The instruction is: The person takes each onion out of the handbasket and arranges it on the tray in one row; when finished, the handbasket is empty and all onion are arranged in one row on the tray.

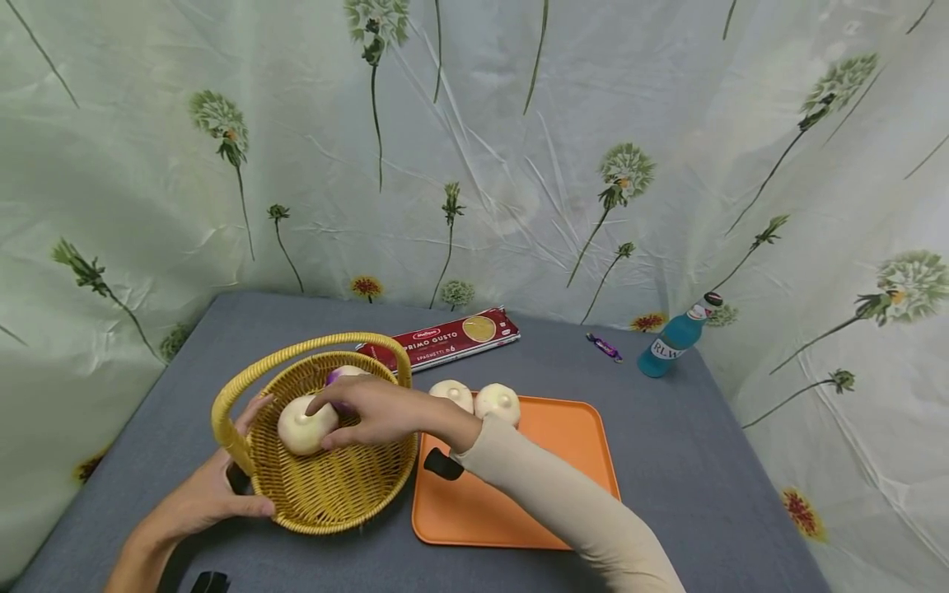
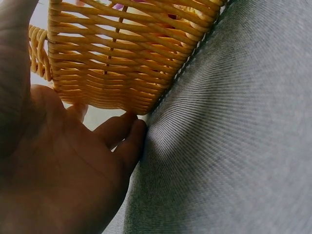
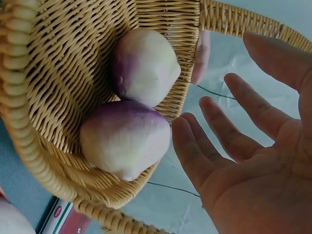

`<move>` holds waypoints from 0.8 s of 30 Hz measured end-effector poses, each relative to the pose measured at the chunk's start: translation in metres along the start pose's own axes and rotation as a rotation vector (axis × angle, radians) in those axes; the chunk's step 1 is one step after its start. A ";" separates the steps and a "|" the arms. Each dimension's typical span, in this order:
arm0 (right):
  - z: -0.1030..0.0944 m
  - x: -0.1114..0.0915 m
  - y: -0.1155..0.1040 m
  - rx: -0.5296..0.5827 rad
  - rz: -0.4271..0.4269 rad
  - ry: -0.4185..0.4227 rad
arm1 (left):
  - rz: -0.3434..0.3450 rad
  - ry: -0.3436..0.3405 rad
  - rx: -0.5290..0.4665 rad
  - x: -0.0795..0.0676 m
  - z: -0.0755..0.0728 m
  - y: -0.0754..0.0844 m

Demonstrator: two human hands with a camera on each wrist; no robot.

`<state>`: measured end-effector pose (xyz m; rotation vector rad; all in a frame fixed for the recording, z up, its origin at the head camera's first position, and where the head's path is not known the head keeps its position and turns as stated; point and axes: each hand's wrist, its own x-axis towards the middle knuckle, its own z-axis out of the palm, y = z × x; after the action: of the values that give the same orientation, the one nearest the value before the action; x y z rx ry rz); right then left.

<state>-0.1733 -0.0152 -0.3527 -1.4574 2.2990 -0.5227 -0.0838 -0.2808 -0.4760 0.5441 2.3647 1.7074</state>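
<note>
A yellow wicker basket [image 1: 322,490] with an arched handle stands on the left of the table. Two white-and-purple turnips lie inside it, a near turnip [image 1: 300,430] and a far turnip [image 3: 124,139]. My right hand [image 1: 374,408] is over the basket, its fingers spread and loosely bent beside the turnips; its palm shows bare in the right wrist view. Against the outer left side of the basket rests my left hand [image 1: 196,498], thumb at the rim and fingers along the wicker wall [image 2: 117,63].
An orange tray [image 1: 563,445] sits right of the basket, with two turnips [image 1: 498,403] at its far left corner. Behind lies a red spaghetti pack [image 1: 463,339]. A purple-wrapped candy [image 1: 604,347] and a blue bottle [image 1: 673,342] are at the back right, before a flowered curtain.
</note>
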 end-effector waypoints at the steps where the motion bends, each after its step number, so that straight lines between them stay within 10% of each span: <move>1: 0.001 0.002 0.001 -0.005 0.012 -0.004 | 0.003 0.000 0.008 0.000 0.000 0.000; 24: 0.012 0.029 0.001 0.055 0.103 -0.019 | -0.065 -0.002 0.075 0.001 0.000 0.002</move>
<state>-0.1797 -0.0421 -0.3666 -1.3049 2.3120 -0.5349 -0.0842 -0.2795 -0.4739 0.4750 2.4253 1.5960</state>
